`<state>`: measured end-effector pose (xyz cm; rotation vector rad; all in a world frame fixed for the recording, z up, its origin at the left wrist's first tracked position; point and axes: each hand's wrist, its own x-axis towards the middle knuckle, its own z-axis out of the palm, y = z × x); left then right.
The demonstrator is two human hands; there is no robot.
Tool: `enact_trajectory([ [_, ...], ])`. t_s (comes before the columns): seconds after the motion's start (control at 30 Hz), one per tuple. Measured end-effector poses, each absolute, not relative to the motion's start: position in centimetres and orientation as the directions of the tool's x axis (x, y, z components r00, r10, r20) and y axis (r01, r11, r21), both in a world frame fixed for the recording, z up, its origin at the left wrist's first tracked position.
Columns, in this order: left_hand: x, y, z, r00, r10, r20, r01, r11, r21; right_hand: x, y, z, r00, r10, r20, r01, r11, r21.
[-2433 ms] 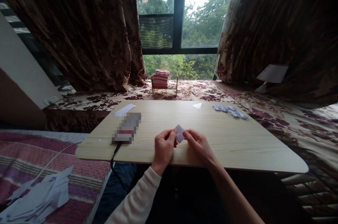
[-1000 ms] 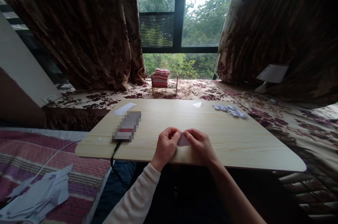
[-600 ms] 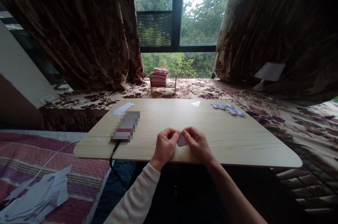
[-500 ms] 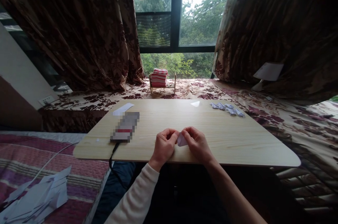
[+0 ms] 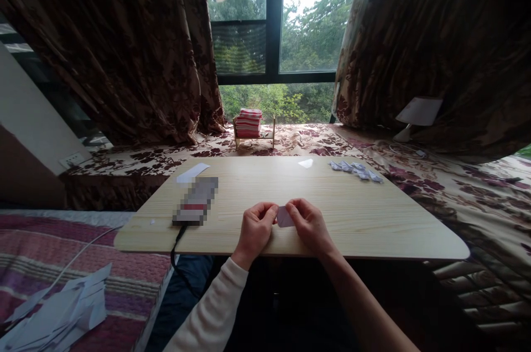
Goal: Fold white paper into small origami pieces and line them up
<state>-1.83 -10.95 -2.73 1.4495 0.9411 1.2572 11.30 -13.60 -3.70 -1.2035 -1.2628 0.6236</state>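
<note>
A small folded piece of pale paper (image 5: 284, 217) is pinched between my two hands near the front edge of a light wooden table (image 5: 365, 219). My left hand (image 5: 255, 230) grips its left side with curled fingers. My right hand (image 5: 309, 224) grips its right side, thumb and fingertips pressed on it. Both hands rest on or just over the tabletop. Most of the paper is hidden by my fingers.
A blurred-out device (image 5: 196, 201) with a black cable (image 5: 176, 249) lies on the table's left. A white paper strip (image 5: 193, 172), a small paper triangle (image 5: 306, 163) and several folded paper pieces (image 5: 355, 170) lie along the far edge. Paper scraps (image 5: 62, 313) lie on the striped bedding at left.
The paper was held up off the table 2.4 s ago; it has come down low between my hands, which closed in over it. The view has drifted slightly.
</note>
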Motion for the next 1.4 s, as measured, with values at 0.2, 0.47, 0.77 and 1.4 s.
enact_trajectory([
  [0.2, -1.7, -11.1, -2.7, 0.27, 0.923, 0.275, 0.001, -0.286, 0.958, 11.6, -13.7, -3.6, 0.256, 0.886, 0.386, 0.217, 0.336, -0.916],
  [0.47, -1.7, -11.2, -2.3, 0.32, 0.909, 0.268, 0.017, -0.289, 0.957, 11.4, -13.7, -3.7, 0.283, 0.885, 0.369, 0.207, 0.319, -0.925],
  [0.77, -1.8, -10.9, -3.0, 0.233, 0.937, 0.26, -0.004, -0.267, 0.964, 12.2, -13.3, -3.7, 0.347, 0.879, 0.327, 0.157, 0.289, -0.944],
  [1.4, -1.7, -11.2, -1.9, 0.399, 0.888, 0.228, 0.021, -0.258, 0.966, 11.8, -13.7, -3.7, 0.23, 0.901, 0.369, 0.161, 0.339, -0.927],
])
